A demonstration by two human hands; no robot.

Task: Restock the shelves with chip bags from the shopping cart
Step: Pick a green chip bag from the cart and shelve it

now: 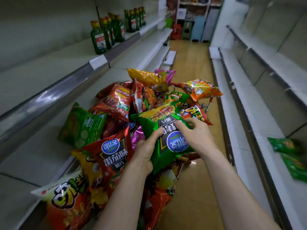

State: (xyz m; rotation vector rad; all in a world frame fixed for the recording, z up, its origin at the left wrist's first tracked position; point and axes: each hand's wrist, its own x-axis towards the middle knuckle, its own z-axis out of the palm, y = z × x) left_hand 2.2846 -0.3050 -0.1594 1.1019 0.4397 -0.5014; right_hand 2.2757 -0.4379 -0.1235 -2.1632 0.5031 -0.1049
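A green chip bag [159, 120] with a blue round logo lies upside down on top of the pile in the shopping cart [206, 106]. My left hand [146, 150] grips its near left edge from below, thumb on the front. My right hand [196, 135] holds its right side, fingers curled over the face. Around it lie several other bags: a red tomato bag [113, 155], a green cucumber bag [83, 127], a red Lay's bag [116, 103] and an orange bag [199, 89]. Two green bags [287, 146] lie on the right shelf.
White shelves line both sides of the aisle. Green bottles [106, 32] stand on the upper left shelf. The tan floor [189, 55] runs ahead to stools and pale suitcases [197, 29] at the far end.
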